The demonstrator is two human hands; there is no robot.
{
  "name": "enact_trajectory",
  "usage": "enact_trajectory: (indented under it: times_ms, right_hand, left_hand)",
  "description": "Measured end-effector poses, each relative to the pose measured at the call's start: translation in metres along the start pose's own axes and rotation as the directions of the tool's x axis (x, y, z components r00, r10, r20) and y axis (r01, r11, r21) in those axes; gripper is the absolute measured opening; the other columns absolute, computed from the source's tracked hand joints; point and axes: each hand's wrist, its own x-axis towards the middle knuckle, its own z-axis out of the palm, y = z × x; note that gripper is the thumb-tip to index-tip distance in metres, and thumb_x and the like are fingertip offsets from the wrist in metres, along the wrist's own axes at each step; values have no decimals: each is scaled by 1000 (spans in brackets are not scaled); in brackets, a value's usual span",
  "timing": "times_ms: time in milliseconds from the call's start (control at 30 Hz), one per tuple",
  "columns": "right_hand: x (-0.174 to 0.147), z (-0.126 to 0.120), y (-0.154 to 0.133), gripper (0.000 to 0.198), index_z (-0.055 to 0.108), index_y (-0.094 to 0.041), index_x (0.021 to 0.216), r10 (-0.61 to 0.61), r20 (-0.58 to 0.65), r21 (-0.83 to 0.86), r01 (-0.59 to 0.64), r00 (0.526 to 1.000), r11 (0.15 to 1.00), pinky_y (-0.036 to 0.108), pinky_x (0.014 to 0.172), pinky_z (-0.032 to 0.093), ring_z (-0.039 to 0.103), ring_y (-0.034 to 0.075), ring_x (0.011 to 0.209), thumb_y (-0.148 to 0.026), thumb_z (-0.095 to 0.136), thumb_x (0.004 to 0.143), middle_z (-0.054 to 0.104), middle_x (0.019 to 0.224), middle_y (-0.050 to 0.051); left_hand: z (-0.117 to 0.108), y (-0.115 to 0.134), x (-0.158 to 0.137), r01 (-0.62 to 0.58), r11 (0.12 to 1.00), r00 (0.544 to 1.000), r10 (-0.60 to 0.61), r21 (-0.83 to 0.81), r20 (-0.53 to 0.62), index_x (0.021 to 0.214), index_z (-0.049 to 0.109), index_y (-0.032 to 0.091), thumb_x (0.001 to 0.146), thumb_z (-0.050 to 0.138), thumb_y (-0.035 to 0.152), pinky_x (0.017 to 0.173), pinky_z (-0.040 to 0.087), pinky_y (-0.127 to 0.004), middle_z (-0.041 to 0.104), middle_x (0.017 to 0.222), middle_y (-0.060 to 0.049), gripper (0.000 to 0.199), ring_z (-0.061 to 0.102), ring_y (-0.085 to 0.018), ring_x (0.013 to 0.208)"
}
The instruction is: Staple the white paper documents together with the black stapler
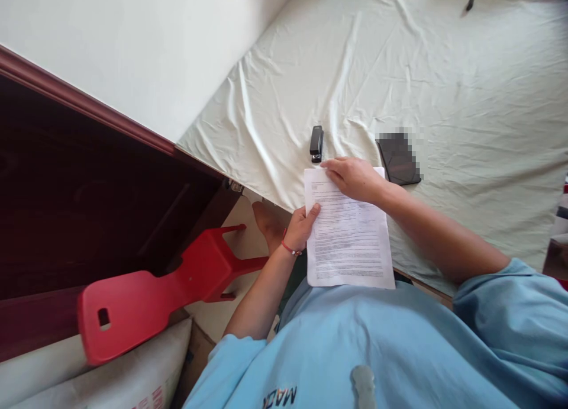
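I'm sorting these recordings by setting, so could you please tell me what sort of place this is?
Probably a bedroom in a home: a wrinkled pale sheet is spread wide, as on a bed, beside a white wall, with a red chair nearby.

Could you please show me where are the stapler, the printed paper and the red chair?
Stapler point(316, 140): head view, on its black upper body.
Printed paper point(348, 237): head view, on the middle of its text side.
Red chair point(177, 292): head view, on its lower backrest.
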Motion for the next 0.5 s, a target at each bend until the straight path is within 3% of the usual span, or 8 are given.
enact_trajectory:
  times_ms: [67,133,233,333,500]
  right_hand:
    - [1,1,-4,42,61,-20,140,-29,-27,3,29,999,1000,36,88,43,65,28,109,-26,40,104,71,126,12]
    - [3,3,-7,41,62,-20,138,-67,-14,5,67,998,998,37,89,43,65,27,107,-27,39,104,71,123,11]
    - [6,5,-8,37,70,-21,121,-73,-12,43,73,997,996,36,85,43,65,26,100,-30,38,105,73,115,10]
    - [11,7,-4,34,73,-21,110,18,-67,108,-10,998,994,34,81,42,65,24,95,-33,42,104,74,109,8]
    - [21,13,2,28,73,-18,88,79,-40,199,-70,996,977,31,72,39,61,19,79,-33,53,99,73,86,6]
  left_hand:
    - [3,3,0,32,999,999,-32,8,18,101,74,7,66,84,67,82,60,-42,76,96,-18,70,73,-33,97]
    - [5,5,-1,41,999,999,-41,9,22,100,74,7,65,85,68,81,60,-41,76,95,-17,71,73,-33,97]
    - [7,4,-1,30,1000,999,-30,8,12,101,74,8,65,84,69,79,60,-40,76,95,-16,72,74,-32,96]
    - [6,2,0,23,999,1000,-24,37,18,99,74,7,65,82,71,76,59,-37,76,93,-16,72,74,-31,92]
    - [7,2,0,15,995,1000,-17,98,16,95,75,7,66,80,73,65,56,-32,76,87,-15,73,73,-26,79]
